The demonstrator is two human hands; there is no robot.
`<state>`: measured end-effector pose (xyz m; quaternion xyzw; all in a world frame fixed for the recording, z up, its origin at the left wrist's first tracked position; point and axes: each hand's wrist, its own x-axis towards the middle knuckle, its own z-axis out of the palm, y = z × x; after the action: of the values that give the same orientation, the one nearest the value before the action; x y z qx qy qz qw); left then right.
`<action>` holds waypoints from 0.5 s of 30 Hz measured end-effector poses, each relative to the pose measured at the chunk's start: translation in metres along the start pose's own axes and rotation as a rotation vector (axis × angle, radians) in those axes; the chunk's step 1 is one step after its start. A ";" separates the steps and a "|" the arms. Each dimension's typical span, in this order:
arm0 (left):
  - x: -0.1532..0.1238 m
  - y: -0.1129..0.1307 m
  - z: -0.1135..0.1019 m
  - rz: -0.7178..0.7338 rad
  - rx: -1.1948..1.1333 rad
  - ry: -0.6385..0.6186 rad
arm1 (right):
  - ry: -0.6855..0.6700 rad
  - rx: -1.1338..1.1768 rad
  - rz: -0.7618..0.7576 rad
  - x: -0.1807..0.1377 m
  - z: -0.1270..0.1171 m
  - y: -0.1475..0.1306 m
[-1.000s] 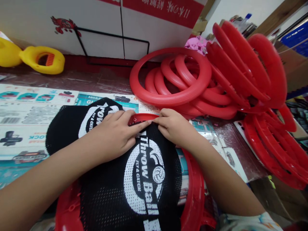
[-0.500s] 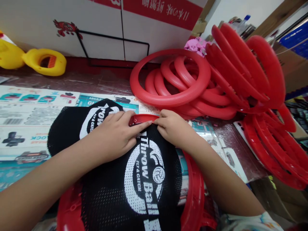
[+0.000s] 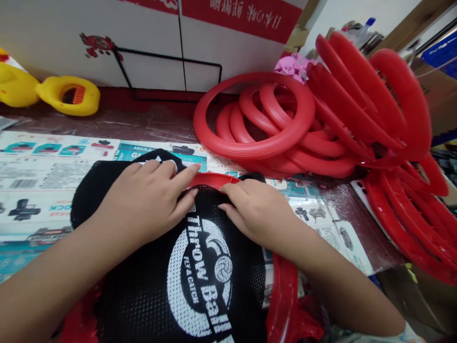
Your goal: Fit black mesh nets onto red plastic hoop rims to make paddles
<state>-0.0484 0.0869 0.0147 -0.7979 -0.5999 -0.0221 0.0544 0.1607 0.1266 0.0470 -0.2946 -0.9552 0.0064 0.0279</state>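
Note:
A black mesh net (image 3: 150, 295) with white "Throw Ball" print lies over a red plastic ring (image 3: 285, 286) in front of me. At the ring's far rim, my left hand (image 3: 146, 195) pinches the net's edge between thumb and fingers. My right hand (image 3: 257, 205) does the same a short way to the right, thumb and forefinger closed on the mesh by the rim. Between both hands a strip of the red rim shows bare. More black mesh (image 3: 96, 190) lies folded to the left, partly under my left hand. The ring's near side is out of view.
Several red rings (image 3: 253, 147) lie heaped behind the work, with red half-shells (image 3: 371, 100) stacked to the right. A yellow duck-shaped toy (image 3: 85, 109) lies far left. A white carton (image 3: 150, 28) stands at the back. Printed card sheets (image 3: 46, 171) cover the table.
Both hands have moved apart along the rim, the left one leftward and the right one slightly right. The net's print has shifted left and down, and more red rim shows.

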 end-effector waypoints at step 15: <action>0.008 -0.007 0.021 0.179 -0.426 0.134 | -0.049 0.034 0.103 -0.004 0.012 -0.014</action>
<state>-0.0534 0.0988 -0.0049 -0.8381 -0.5037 -0.1963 -0.0737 0.1555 0.1131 0.0354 -0.3424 -0.9390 0.0315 0.0091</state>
